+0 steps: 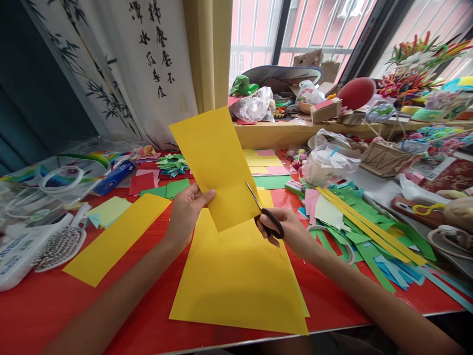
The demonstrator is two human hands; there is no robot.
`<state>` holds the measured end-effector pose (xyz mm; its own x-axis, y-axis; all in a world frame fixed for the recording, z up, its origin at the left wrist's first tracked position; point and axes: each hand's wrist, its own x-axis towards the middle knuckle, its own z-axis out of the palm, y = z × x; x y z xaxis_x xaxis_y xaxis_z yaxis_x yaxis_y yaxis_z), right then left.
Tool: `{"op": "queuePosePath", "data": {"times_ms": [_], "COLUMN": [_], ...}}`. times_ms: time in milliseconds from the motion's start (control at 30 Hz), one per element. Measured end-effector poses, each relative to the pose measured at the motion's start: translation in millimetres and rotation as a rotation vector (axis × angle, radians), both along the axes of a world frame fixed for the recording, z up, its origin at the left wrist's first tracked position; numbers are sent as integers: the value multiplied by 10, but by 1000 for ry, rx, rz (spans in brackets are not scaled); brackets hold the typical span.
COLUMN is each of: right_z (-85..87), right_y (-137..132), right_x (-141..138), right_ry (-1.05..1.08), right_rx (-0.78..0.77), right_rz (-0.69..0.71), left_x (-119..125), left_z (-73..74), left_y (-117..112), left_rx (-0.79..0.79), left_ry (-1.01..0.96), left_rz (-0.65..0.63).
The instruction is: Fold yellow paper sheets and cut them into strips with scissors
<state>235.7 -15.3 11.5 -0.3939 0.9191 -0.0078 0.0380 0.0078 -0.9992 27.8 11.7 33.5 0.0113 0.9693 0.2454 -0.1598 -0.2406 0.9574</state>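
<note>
Between my left thumb and fingers is a yellow sheet of paper (pixel 218 162), held up and tilted above the table. My left hand (pixel 192 207) pinches it at its lower left edge. A pair of black-handled scissors (pixel 274 224) is in my right hand (pixel 286 227), its fingers in the handle loops. The blades point up and left, by the sheet's right edge; whether they touch the paper I cannot tell. Below lie larger yellow sheets (pixel 236 286) on the red table. To the left rests a long yellow paper piece (pixel 118 239).
Green, blue and yellow paper strips (pixel 373 236) pile up on the right beside a tape roll (pixel 349 246). A hairbrush (pixel 62 246) and a white case (pixel 22 261) lie at left. Plastic bags and craft items crowd the windowsill (pixel 281 130) behind.
</note>
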Motion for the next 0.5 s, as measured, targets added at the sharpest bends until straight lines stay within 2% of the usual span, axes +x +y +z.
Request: {"op": "queuePosePath", "data": {"times_ms": [500], "right_z": [41], "right_y": [-9], "right_x": [-29], "right_ry": [6], "right_rx": [-6], "right_rz": [5], "left_x": [-1], "left_z": [13], "left_y": [-4], "left_rx": [-15], "left_ry": [24], "left_rz": [14]}}
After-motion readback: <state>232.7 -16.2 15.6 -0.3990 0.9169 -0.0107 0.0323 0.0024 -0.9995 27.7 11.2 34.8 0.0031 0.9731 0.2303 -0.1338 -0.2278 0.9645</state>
